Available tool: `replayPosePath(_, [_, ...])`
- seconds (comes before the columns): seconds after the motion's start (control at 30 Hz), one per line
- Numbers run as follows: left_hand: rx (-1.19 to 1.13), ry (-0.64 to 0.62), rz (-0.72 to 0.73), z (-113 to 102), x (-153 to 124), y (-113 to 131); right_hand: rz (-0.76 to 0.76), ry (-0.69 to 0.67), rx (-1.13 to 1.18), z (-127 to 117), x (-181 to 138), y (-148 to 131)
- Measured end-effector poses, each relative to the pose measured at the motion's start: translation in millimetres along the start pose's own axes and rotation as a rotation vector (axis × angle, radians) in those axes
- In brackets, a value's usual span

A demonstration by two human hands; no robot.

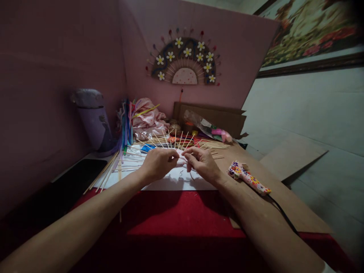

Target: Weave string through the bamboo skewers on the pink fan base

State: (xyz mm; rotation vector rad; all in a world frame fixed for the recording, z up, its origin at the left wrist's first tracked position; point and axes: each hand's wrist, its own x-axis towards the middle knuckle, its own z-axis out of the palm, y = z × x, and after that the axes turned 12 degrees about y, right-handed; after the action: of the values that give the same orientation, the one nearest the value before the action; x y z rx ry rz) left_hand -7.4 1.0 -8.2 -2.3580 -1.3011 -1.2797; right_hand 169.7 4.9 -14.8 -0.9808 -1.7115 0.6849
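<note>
My left hand (157, 163) and my right hand (202, 162) meet over a white sheet (176, 182) on the table. Both have their fingers curled and pinched on a small pale half-round piece (180, 156) from which several thin wooden sticks (176, 139) fan out away from me. My fingertips hide most of the piece. A glue gun (248, 176) covered in a colourful dotted pattern lies just right of my right wrist, its black cord trailing toward me.
A finished stick fan with white flowers (184, 60) hangs on the pink wall. A purple jug (95, 119), pink cloth (148, 115), loose sticks (104, 172), a plastic bag (209, 128), cardboard (273, 189) and a black slab (76, 176) surround the sheet on the red table cover (176, 212).
</note>
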Motion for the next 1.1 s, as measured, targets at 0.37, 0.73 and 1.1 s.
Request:
replayPosePath(0.37, [-0.331, -0.061, -0.183, -5.4, 2.7, 2.5, 0.214, -0.072, 0.27, -1.7, 2.4, -4.7])
replayPosePath(0.73, [-0.952, -0.497, -0.741, -13.9, 5.6, -3.4, -0.16, -0.036, 0.037, 1.6, -2.2, 7.8])
replayPosePath(1.1, [-0.934, -0.448, -0.777, -12.3, 9.3, -2.8, -0.319, 0.11, 0.005, 1.6, -4.5, 3.5])
